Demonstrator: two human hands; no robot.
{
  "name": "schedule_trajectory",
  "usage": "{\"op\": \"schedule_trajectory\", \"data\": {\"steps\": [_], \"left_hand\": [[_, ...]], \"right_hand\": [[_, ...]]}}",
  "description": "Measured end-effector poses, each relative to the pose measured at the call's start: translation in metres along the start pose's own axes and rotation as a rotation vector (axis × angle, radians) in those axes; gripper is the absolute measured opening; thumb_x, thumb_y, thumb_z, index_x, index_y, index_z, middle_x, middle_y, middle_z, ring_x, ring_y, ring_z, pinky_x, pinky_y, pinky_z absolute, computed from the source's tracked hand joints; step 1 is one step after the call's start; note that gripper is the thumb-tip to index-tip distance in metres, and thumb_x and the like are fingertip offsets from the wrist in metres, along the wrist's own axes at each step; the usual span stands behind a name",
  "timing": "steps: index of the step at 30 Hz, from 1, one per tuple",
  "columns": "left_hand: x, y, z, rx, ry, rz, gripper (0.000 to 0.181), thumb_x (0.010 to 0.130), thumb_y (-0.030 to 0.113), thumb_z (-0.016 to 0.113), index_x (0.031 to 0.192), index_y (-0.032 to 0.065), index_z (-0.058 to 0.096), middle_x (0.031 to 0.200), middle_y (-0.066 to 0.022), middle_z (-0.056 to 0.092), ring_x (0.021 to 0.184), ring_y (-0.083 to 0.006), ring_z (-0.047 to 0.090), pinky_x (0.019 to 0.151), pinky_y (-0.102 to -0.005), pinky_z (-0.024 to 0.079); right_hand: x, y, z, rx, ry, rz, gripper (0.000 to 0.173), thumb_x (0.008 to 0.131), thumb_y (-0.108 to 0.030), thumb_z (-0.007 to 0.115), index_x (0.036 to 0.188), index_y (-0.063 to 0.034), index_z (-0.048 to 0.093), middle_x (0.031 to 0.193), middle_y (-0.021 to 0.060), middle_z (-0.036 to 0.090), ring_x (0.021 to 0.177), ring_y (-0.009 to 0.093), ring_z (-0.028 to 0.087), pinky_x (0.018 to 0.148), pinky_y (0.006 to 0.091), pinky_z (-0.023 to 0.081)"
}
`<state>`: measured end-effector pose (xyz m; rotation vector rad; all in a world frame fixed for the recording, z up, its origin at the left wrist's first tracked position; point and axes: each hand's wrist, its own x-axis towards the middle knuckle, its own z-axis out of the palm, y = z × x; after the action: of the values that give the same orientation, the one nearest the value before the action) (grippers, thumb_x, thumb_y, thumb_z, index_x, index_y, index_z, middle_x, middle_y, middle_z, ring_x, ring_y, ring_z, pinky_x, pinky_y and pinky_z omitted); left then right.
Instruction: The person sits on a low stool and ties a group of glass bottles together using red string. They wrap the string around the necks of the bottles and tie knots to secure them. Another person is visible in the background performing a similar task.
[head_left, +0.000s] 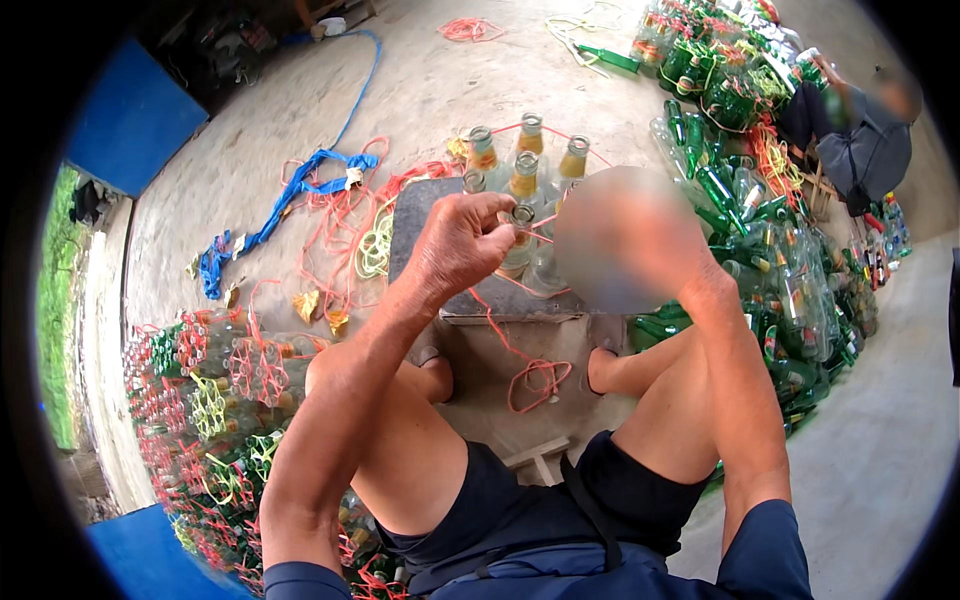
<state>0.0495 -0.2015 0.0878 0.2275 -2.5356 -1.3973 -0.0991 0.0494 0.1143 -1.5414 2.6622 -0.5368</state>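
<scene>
My left hand (469, 238) is at the front clear glass bottle (523, 216), its thumb and forefinger curled about the neck. Around this bottle stands an upright cluster of several others, some with yellow neck labels (524, 182). Red plastic twine (551, 129) runs around the necks and crosses between them near my hands. The bottles rest on a low dark board-topped stand (420, 214). My right hand (630, 236) is beside the cluster's right side, but blurring hides its fingers and anything in them. A loose twine tail (540, 375) hangs over the front edge to the floor between my feet.
Tied bottle bundles (217, 390) crowd the floor at my left. Loose green and clear bottles (787, 277) are heaped at my right, where another person (862, 142) sits farther back. Tangled red twine (337, 217) and a blue strip (289, 202) lie left of the stand.
</scene>
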Motion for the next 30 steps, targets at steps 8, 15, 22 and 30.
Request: {"op": "schedule_trajectory", "data": {"steps": [8, 15, 22, 30], "left_hand": [[-0.016, 0.005, 0.024, -0.018, 0.043, -0.019, 0.030, 0.094, 0.003, 0.068, 0.121, -0.0099, 0.072, 0.064, -0.0015, 0.064, 0.061, -0.0027, 0.052, 0.055, -0.0279, 0.044], [-0.026, 0.014, 0.023, 0.197, 0.101, 0.065, 0.032, 0.094, 0.008, 0.070, 0.122, -0.0073, 0.072, 0.067, -0.0154, 0.065, 0.056, -0.0140, 0.059, 0.056, -0.0338, 0.048], [-0.034, 0.020, 0.032, 0.454, 0.189, 0.170, 0.030, 0.094, 0.018, 0.073, 0.117, -0.0001, 0.068, 0.073, -0.0227, 0.069, 0.071, -0.0448, 0.071, 0.063, -0.0550, 0.055], [-0.024, 0.055, 0.027, 0.779, -0.009, 0.304, 0.012, 0.097, 0.011, 0.064, 0.104, 0.0010, 0.064, 0.073, -0.0187, 0.071, 0.069, -0.0384, 0.074, 0.059, -0.0510, 0.057]], "right_hand": [[0.001, 0.009, 0.000, -0.056, -0.002, 0.112, 0.029, 0.094, -0.008, 0.073, 0.122, -0.0124, 0.073, 0.106, 0.0142, 0.072, 0.103, 0.040, 0.072, 0.089, 0.0503, 0.057], [-0.003, -0.022, 0.000, 0.001, 0.311, -0.136, 0.038, 0.087, -0.014, 0.082, 0.123, -0.0105, 0.070, 0.114, 0.0106, 0.064, 0.111, 0.034, 0.065, 0.091, 0.0472, 0.055], [-0.002, -0.048, 0.020, -0.061, 0.314, -0.087, 0.043, 0.081, -0.022, 0.088, 0.120, -0.0106, 0.075, 0.106, 0.0080, 0.065, 0.106, 0.031, 0.066, 0.088, 0.0454, 0.053], [-0.005, -0.046, 0.037, -0.133, 0.323, -0.097, 0.009, 0.088, -0.022, 0.077, 0.097, -0.0196, 0.078, 0.098, 0.0025, 0.064, 0.103, 0.024, 0.062, 0.089, 0.0445, 0.042]]}}
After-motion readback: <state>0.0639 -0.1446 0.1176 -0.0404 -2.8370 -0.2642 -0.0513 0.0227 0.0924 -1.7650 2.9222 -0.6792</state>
